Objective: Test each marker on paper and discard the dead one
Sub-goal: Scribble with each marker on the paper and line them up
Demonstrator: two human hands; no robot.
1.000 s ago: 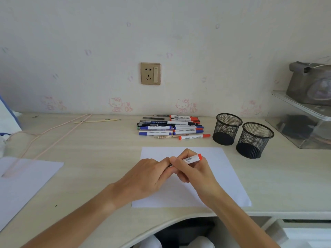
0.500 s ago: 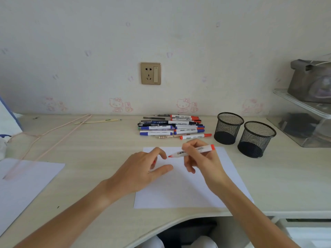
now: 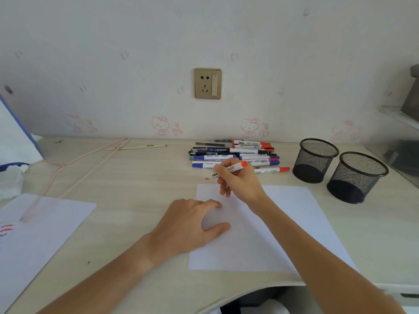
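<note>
Step in hand: first test stroke, not yet made. A red marker (image 3: 227, 170) is pinched in the curled fingers of the right hand (image 3: 240, 181), uncapped, tip pointing to 9 o'clock and held just above the far left corner of the paper (image 3: 292, 225). No mark is seen on the sheet.

The left hand (image 3: 191, 225) is laid on the paper's left edge, fingers loosely curled; whether the cap is held in it cannot be told.

Next move, as judged: the tip is to be lowered onto the sheet and dragged, the paper kept pinned by the left hand. A faint or absent line would flag the marker as dead.

The marker pile (image 3: 235, 156) lies at 12 o'clock from the paper, near the wall. Two mesh cups (image 3: 317, 159) are set at 2 o'clock, just beside each other.

Surface: pale wood-grain bench (image 3: 140, 177). A second sheet (image 3: 38, 232) with red and blue scribbles is seen at 9 o'clock. A wall socket (image 3: 208, 83) is mounted above the pile; cartoon-cat stickers are stuck along the wall base.
</note>
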